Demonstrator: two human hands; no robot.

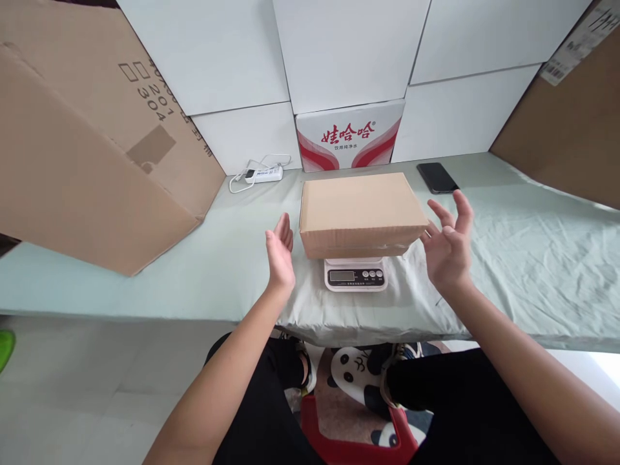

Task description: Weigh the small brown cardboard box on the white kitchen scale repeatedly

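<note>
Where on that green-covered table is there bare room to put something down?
Bare cloth lies right of the right hand, below the phone. Another patch sits between the left hand and the leaning carton. The middle is crowded: box on scale.

The cardboard box covers the platform of the scale, so only the scale's front panel shows, and its display is too small to read. The large cardboard sheet leaning at the left runs off the top and left edges and hides that part of the wall, while the brown carton at the right is cut by the right edge. The worktop hides most of the person's legs, and the green object at the left edge shows too little to identify.
</note>
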